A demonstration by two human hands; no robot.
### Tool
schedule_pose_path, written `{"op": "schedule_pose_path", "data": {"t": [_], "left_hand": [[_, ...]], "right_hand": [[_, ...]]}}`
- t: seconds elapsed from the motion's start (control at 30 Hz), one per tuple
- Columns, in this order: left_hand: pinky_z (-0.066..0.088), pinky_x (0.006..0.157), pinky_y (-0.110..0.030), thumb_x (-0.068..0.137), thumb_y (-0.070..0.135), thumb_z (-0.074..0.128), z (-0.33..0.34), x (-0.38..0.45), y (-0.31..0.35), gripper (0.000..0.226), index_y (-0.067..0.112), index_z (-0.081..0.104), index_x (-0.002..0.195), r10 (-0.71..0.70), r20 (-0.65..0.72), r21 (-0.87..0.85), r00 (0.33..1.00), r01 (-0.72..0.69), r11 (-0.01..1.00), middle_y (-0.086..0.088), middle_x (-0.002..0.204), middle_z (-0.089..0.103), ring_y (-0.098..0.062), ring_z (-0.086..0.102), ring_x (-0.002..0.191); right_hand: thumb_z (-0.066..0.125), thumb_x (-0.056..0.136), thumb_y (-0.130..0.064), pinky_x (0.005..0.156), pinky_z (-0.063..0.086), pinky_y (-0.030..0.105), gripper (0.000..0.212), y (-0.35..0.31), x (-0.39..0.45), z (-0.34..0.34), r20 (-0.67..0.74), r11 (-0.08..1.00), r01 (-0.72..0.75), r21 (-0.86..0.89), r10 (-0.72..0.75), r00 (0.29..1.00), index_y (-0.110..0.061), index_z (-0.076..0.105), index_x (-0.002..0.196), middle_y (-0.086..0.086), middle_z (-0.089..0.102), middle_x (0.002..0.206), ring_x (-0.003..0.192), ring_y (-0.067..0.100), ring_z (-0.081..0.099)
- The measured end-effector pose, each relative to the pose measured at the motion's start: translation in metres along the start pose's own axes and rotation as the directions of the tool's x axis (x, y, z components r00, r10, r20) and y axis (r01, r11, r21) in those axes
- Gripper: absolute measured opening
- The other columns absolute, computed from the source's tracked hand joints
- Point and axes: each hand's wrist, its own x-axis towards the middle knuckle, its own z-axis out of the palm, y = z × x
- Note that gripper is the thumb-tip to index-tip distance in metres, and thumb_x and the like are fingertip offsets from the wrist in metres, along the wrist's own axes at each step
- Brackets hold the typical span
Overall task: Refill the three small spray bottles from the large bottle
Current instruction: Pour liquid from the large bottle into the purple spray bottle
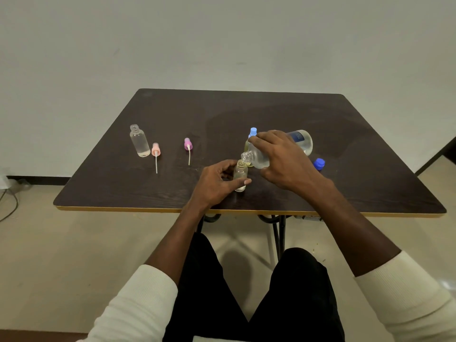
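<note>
My right hand (283, 159) grips the large clear bottle (261, 156), tipped on its side with its open mouth just over a small clear bottle (240, 174). My left hand (217, 180) holds that small bottle upright on the dark table (246, 112), fingers and thumb round it. Behind the large bottle stands a second small bottle with a light blue spray cap (253, 132), mostly hidden. A third small bottle (139, 140), uncapped and nearly empty, stands at the left.
A pink spray head (156, 150) and a purple spray head (187, 145) lie on the table with their tubes pointing toward me. The large bottle's blue cap (319, 163) lies right of my right hand. Cables lie on the floor at left.
</note>
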Motion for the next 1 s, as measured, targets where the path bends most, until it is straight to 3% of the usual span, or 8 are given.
{"op": "schedule_pose_path", "data": {"t": [0.5, 0.87, 1.0], "left_hand": [[0.059, 0.088, -0.030, 0.080, 0.023, 0.087, 0.0024, -0.0005, -0.0042, 0.044, 0.014, 0.071, 0.120, -0.009, -0.020, -0.003, 1.000, 0.009, 1.000, 0.001, 0.105, 0.076, -0.012, 0.073, 0.096], [0.058, 0.088, -0.025, 0.081, 0.025, 0.085, 0.0022, -0.0010, -0.0041, 0.047, 0.014, 0.069, 0.123, -0.008, 0.000, 0.012, 1.000, 0.008, 1.000, 0.002, 0.108, 0.075, -0.008, 0.071, 0.099], [0.058, 0.088, -0.029, 0.081, 0.022, 0.086, 0.0025, -0.0017, -0.0025, 0.043, 0.015, 0.070, 0.120, -0.016, 0.001, -0.024, 1.000, 0.016, 1.000, -0.001, 0.107, 0.076, -0.015, 0.072, 0.099]], "right_hand": [[0.077, 0.079, -0.023, 0.111, 0.030, 0.043, 0.073, 0.0012, -0.0010, 0.0007, 0.006, 1.000, 0.005, -0.003, -0.005, 1.000, -0.015, 0.044, 0.144, 0.009, 0.049, 0.145, 0.135, 0.029, 0.039], [0.077, 0.080, -0.022, 0.110, 0.031, 0.045, 0.072, 0.0019, -0.0009, 0.0015, 0.005, 1.000, -0.002, 0.001, 0.002, 1.000, -0.016, 0.045, 0.143, 0.009, 0.049, 0.144, 0.135, 0.030, 0.039], [0.077, 0.078, -0.019, 0.109, 0.032, 0.045, 0.072, 0.0030, -0.0010, 0.0022, -0.007, 1.000, 0.001, 0.009, -0.001, 1.000, -0.016, 0.047, 0.142, 0.009, 0.050, 0.143, 0.133, 0.030, 0.041]]}}
